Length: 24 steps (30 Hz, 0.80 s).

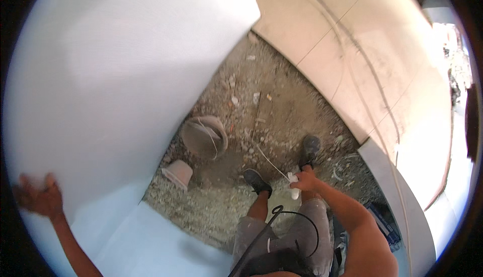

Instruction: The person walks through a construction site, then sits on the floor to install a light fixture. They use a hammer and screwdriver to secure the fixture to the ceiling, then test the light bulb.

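Note:
My left hand (40, 196) is raised at the left, fingers spread and slightly blurred, with nothing in it. It is at the white wall (115, 91); whether the palm touches the surface I cannot tell. Low in front of my legs, my right hand (304, 180) is closed around a small white handle-like piece (294, 189). A thin pale rod or cord (270, 160) runs from that piece toward the rubble. Its far end is too small to make out.
A round bucket (205, 137) and a smaller pale tub (178, 174) stand by the wall's foot on rubble ground (287, 106). Beyond lies a tiled floor (322, 40) with a long cable (370, 63) across it. A pale ledge (402, 201) curves at the right.

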Available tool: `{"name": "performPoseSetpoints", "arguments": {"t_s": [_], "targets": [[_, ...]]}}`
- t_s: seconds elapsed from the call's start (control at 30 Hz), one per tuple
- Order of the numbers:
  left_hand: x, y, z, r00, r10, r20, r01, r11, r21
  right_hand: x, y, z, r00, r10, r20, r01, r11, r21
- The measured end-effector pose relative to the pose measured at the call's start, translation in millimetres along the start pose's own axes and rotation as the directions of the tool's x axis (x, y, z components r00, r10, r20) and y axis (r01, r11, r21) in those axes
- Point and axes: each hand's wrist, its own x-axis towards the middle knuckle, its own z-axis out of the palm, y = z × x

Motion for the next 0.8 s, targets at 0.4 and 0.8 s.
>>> {"name": "performPoseSetpoints", "arguments": {"t_s": [0.4,0.8], "targets": [[55,135,-149,0.771,-0.136,0.622,0.596,-0.186,-0.781,-242,-219,-67,0.74,-0.345,-0.577,0.657,0.552,0.513],[26,178,-258,0.766,0.172,0.619,0.511,-0.748,-0.425,-297,-303,13,0.555,-0.615,-0.56,0.791,0.598,0.127]]}}
